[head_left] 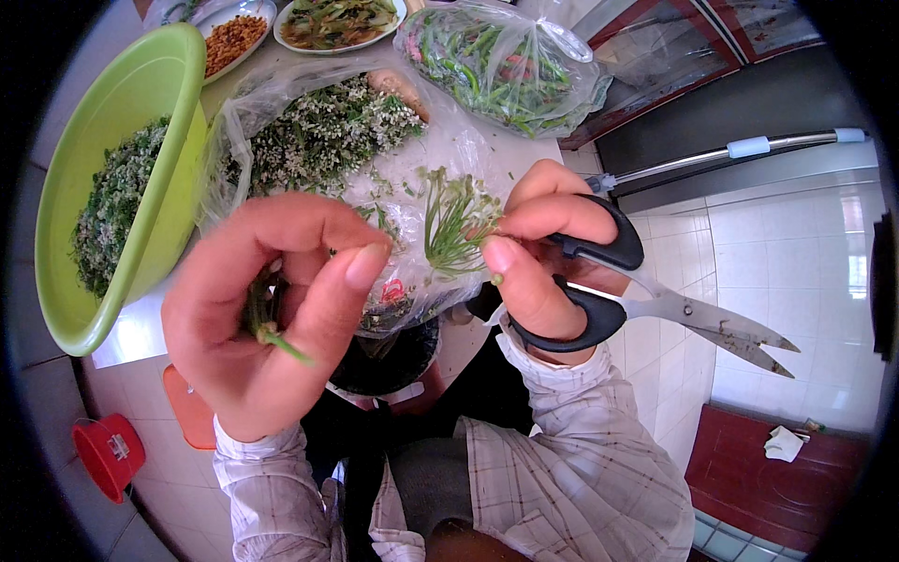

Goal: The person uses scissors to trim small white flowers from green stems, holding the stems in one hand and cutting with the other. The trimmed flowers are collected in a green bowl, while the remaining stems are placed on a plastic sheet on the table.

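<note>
My right hand pinches a chive flower head between thumb and forefinger, its thin green stalks fanned to the left. Black-handled scissors hang from that hand, thumb and a finger through the loops, blades slightly apart and pointing right. My left hand is curled around a green flower stem; one end juts out near the palm, the rest is mostly hidden by the fingers. Behind the hands, a clear plastic bag lies spread on the table with a heap of white chive flowers on it.
A green basin of trimmed flowers stands tilted at left. A bag of green peppers and two plates of food sit at the back. Below the table edge is a black bin. A red bucket stands on the floor.
</note>
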The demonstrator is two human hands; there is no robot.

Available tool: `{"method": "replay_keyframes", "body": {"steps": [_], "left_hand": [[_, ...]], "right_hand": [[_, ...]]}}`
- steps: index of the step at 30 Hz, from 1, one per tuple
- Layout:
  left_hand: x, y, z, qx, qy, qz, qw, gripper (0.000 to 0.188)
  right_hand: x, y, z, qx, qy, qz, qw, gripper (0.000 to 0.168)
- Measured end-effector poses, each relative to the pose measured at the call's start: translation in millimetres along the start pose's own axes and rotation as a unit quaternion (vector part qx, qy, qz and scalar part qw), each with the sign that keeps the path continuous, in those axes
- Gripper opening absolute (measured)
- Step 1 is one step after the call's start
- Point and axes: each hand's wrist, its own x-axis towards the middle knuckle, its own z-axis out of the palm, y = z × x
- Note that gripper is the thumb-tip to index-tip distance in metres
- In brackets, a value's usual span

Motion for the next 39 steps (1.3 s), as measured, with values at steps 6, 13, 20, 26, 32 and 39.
{"method": "replay_keyframes", "body": {"steps": [6, 13, 20, 26, 32, 39], "left_hand": [[5.5, -5.8, -11.4, -0.154, -0.128, 0.031, 0.979, 0.022], [9.7, -0.2, -1.5, 0.15, -0.1, 0.188, 0.966, 0.019], [11.1, -19.9, 11.1, 0.175, -0.057, 0.356, 0.916, 0.028], [10.8, -18.7, 7.0, 0.192, -0.083, 0.343, 0.916, 0.026], [8.7, -13.3, 8.7, 0.124, -0.091, 0.242, 0.958, 0.013], [4.2, -12.6, -3.2, -0.093, -0.095, 0.131, 0.982, 0.016]], "right_hand": [[0.4, 1.0, -0.6, 0.001, 0.011, -0.004, 1.0, 0.012], [-1.8, -0.6, 0.8, -0.009, 0.007, 0.016, 1.0, 0.013], [-1.6, -6.8, 0.1, -0.032, -0.005, 0.028, 0.999, 0.012], [-2.2, -4.4, 0.9, -0.023, -0.002, 0.02, 1.0, 0.012], [-2.5, -7.3, 1.6, -0.026, 0.009, 0.012, 1.0, 0.016], [-2.6, -3.3, -1.2, -0.032, 0.035, -0.007, 0.999, 0.018]]}}
